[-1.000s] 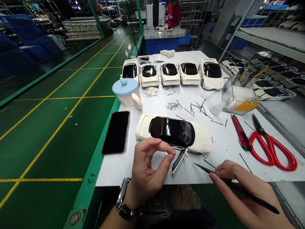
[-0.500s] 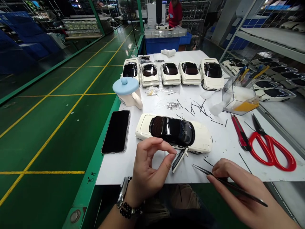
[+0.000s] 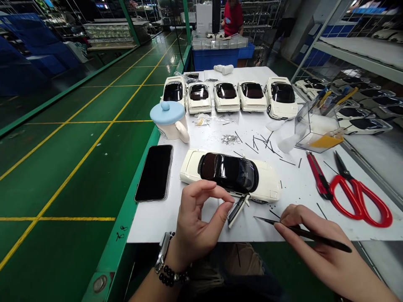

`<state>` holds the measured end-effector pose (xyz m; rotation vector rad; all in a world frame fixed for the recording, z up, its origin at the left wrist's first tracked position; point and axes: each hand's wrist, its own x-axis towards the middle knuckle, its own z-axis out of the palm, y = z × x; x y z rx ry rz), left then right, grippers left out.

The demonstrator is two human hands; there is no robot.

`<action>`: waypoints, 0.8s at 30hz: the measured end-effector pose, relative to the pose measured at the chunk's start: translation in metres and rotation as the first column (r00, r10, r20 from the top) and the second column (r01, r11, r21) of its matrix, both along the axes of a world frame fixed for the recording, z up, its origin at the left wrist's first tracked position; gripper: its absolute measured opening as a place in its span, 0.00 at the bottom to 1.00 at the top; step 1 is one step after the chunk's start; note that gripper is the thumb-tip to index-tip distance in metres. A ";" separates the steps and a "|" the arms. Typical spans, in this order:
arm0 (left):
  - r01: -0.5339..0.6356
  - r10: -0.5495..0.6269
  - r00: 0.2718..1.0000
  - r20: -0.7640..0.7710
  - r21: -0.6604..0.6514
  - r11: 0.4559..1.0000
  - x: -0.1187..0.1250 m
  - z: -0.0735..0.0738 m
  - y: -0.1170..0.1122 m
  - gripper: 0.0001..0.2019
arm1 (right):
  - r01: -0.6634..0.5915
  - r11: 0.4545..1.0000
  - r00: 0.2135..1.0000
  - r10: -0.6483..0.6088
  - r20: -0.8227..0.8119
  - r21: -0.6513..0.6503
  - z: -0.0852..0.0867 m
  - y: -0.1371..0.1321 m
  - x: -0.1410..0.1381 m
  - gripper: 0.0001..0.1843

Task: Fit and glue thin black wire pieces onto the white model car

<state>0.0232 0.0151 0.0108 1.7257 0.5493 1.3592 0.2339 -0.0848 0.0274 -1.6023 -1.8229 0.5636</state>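
A white model car [image 3: 231, 174] with a black roof lies sideways on the white table [image 3: 163, 218], its near door [image 3: 236, 209] swung open toward me. My left hand [image 3: 198, 222] hovers just left of that door, thumb and forefinger pinched together; whether anything is between them is too small to tell. My right hand [image 3: 317, 247] grips thin black tweezers [image 3: 302, 233], their tips pointing left at the tabletop below the car's front end.
A black phone [image 3: 154, 173] and a mug with a blue lid [image 3: 169, 121] sit left. Several finished white cars [image 3: 226, 97] line the back. Red scissors [image 3: 359, 195], a red cutter [image 3: 317, 174], a clear box [image 3: 317, 130] and scattered black strips [image 3: 261, 144] lie right. A person in red [image 3: 233, 19] stands far behind.
My right hand with the tweezers has moved up and slightly left, closer to the table edge. My left hand holds its pinch in place.
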 end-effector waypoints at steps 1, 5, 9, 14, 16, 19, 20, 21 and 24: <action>-0.002 0.002 1.000 -0.003 -0.001 1.000 0.000 0.000 0.000 0.24 | 0.016 1.000 1.000 -0.016 -0.009 -0.009 -0.001 -0.001 0.000 0.06; -0.004 0.004 1.000 -0.011 -0.005 1.000 -0.001 -0.001 0.000 0.24 | 0.036 0.999 0.999 -0.038 -0.032 -0.039 -0.003 -0.004 0.001 0.06; -0.007 0.007 1.000 -0.002 -0.002 1.000 -0.001 -0.001 0.000 0.24 | 0.020 1.000 0.999 -0.020 -0.051 0.002 0.000 -0.009 0.001 0.05; -0.006 0.006 1.000 -0.001 -0.008 1.000 -0.001 0.000 0.000 0.24 | 0.166 0.966 0.982 -0.144 -0.121 0.196 -0.006 -0.027 0.004 0.13; -0.003 0.003 1.000 0.003 -0.002 1.000 -0.001 0.000 0.000 0.24 | 0.056 0.970 0.998 -0.055 -0.011 0.236 -0.014 -0.031 0.006 0.20; -0.009 0.009 1.000 0.003 -0.004 1.000 -0.001 0.000 -0.001 0.24 | -0.160 0.953 0.970 0.103 0.220 0.259 -0.028 -0.028 0.004 0.20; -0.012 0.012 1.000 -0.001 -0.007 1.000 -0.001 0.000 -0.001 0.24 | -0.193 0.948 0.951 0.118 0.285 0.252 -0.032 -0.025 0.002 0.20; -0.013 0.013 1.000 -0.004 -0.008 1.000 -0.001 0.000 -0.002 0.23 | -0.215 0.949 0.931 0.127 0.342 0.231 -0.035 -0.023 -0.001 0.19; -0.009 0.009 1.000 -0.008 -0.008 1.000 0.000 0.000 -0.003 0.24 | -0.254 0.946 0.878 0.137 0.458 0.203 -0.045 -0.022 -0.005 0.16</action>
